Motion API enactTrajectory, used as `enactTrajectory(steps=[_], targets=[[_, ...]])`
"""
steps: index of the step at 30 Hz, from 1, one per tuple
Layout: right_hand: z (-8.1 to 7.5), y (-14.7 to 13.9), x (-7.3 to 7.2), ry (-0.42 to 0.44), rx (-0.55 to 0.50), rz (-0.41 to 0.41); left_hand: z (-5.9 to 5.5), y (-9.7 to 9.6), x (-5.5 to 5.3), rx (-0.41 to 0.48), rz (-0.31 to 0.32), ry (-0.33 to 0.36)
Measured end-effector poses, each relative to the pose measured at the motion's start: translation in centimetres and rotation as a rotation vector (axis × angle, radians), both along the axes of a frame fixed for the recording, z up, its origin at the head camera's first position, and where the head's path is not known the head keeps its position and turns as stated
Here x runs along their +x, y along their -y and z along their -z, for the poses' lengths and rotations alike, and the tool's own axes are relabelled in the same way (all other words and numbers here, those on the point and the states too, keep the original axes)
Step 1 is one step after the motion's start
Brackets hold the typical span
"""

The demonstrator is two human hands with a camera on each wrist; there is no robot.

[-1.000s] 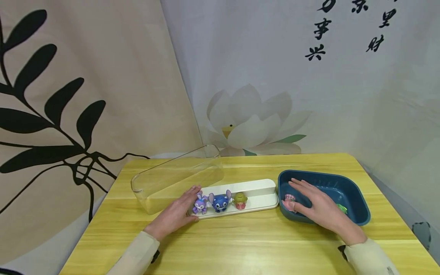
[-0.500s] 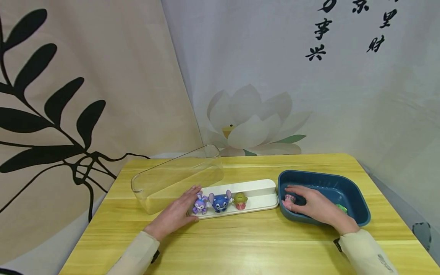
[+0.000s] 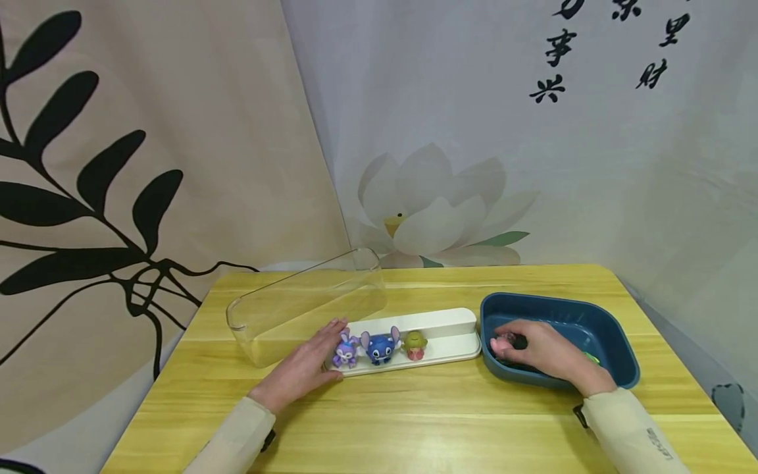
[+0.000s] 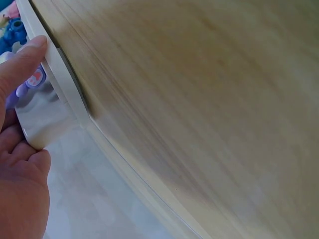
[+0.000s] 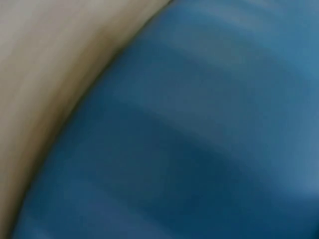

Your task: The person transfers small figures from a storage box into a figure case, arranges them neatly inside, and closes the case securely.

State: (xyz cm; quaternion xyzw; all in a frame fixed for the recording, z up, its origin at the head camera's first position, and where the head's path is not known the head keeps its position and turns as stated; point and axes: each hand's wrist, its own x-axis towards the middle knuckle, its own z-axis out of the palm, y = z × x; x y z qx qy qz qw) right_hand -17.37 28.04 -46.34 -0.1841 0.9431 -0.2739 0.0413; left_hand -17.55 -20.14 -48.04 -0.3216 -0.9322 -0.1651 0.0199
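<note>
My left hand (image 3: 304,362) grips the left end of a long white display base (image 3: 447,349). The left wrist view shows the thumb on its front rim and the fingers curled behind the end. On the base stand a purple rabbit-like figurine (image 3: 345,350), a blue big-eared figurine (image 3: 380,346) and a green-and-pink figurine (image 3: 416,345). My right hand (image 3: 547,352) reaches into a blue plastic basin (image 3: 618,342), pinching a pink figurine (image 3: 501,345) between thumb and fingers near its left wall. In the right wrist view only the basin's blurred blue side (image 5: 189,124) and the tabletop appear.
A clear cover (image 3: 308,299) lies on the wooden table (image 3: 403,421) behind my left hand. Something green (image 3: 592,357) sits in the basin, partly hidden by my right wrist. A printed cloth backdrop (image 3: 450,131) hangs behind the table.
My right hand has come down into the basin and its fingers have closed in on the pink figurine, which has tilted. My left hand and the base have stayed in place.
</note>
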Motion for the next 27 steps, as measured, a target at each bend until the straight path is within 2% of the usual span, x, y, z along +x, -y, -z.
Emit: enactTrajectory(steps=[6, 15, 23, 27], targets=[[-0.1, -0.6, 0.0, 0.024, 0.005, 0.046, 0.0, 0.0, 0.0, -0.002, 0.002, -0.005], [0.0, -0.8, 0.7, -0.152, 0.032, 0.014, 0.0, 0.0, -0.1, -0.006, -0.003, -0.006], [-0.3, -1.1, 1.0, -0.1, 0.035, -0.062, 0.0, 0.0, 0.0, -0.005, -0.001, -0.005], [-0.4, -1.0, 0.8, -0.071, 0.054, -0.069, -0.1, 0.0, 0.0, -0.001, 0.001, -0.006]])
